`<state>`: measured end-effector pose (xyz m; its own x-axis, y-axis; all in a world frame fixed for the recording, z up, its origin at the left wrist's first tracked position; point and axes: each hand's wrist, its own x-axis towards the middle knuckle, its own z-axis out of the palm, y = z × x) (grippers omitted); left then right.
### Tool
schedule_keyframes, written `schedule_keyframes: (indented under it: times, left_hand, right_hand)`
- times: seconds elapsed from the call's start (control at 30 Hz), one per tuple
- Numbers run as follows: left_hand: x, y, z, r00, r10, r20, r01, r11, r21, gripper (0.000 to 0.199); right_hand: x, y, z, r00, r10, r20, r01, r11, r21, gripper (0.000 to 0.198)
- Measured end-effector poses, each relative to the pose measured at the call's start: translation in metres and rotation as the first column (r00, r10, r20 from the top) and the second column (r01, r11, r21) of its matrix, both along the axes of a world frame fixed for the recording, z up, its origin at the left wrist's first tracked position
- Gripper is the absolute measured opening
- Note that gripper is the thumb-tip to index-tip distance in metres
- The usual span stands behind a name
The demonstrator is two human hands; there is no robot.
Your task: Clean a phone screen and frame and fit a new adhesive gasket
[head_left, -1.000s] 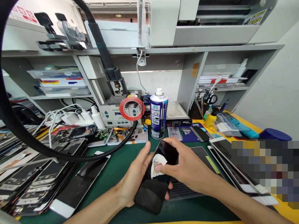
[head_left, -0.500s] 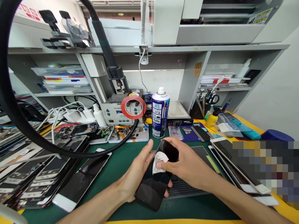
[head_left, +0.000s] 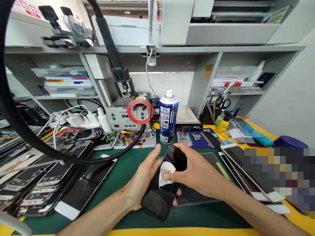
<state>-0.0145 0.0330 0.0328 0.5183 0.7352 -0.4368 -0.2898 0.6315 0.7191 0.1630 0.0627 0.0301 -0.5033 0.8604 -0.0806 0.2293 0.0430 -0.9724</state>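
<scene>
A black smartphone [head_left: 157, 200], its glossy dark screen facing me, is held tilted above the green mat. My left hand [head_left: 145, 173] cradles it from behind and along the left edge; fingertips show past its right edge. The thumb of my right hand [head_left: 189, 170] presses a small white wipe [head_left: 165, 175] against the middle of the screen, while its other fingers curl around the phone's top and right edge. Behind the phone lies a dark grey ridged pad [head_left: 197, 196]. A blue and white spray can [head_left: 168, 118] stands just beyond my hands.
Stacked phone screens [head_left: 46, 183] crowd the left, beside a single white-framed screen [head_left: 86, 186]. More screens [head_left: 251, 170] lie at right. A thick black hose [head_left: 98, 160] loops across the left side. Trays of small parts [head_left: 135, 139] sit behind, near a red tape roll [head_left: 140, 111].
The wipe and my right thumb have shifted slightly left and down on the screen. The left hand keeps its grip on the phone, and the camera view has moved a little.
</scene>
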Motion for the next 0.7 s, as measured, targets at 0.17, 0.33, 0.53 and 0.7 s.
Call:
schedule_keyframes:
  times: [0.17, 0.33, 0.53, 0.7]
  left_hand:
    - [-0.001, 0.001, -0.002, 0.996, -0.064, 0.056, 0.064, 0.998, -0.003, 0.063]
    - [-0.004, 0.001, -0.004, 0.995, -0.092, -0.044, 0.097, 0.985, 0.140, 0.025]
    - [-0.004, 0.000, -0.001, 0.990, -0.068, -0.124, 0.085, 0.987, 0.136, 0.022]
    - [-0.003, 0.001, -0.010, 0.986, -0.073, -0.148, 0.095, 0.984, 0.151, 0.046]
  right_hand:
    - [0.002, 0.008, 0.005, 0.998, -0.059, 0.035, 0.054, 0.991, 0.123, 0.033]
    - [0.016, 0.023, 0.009, 0.990, -0.135, 0.032, 0.125, 0.967, 0.222, 0.036]
    - [0.022, 0.027, 0.014, 0.950, -0.303, -0.074, 0.312, 0.933, 0.177, 0.035]
    - [0.023, 0.024, 0.013, 0.953, -0.291, -0.081, 0.301, 0.939, 0.166, 0.034]
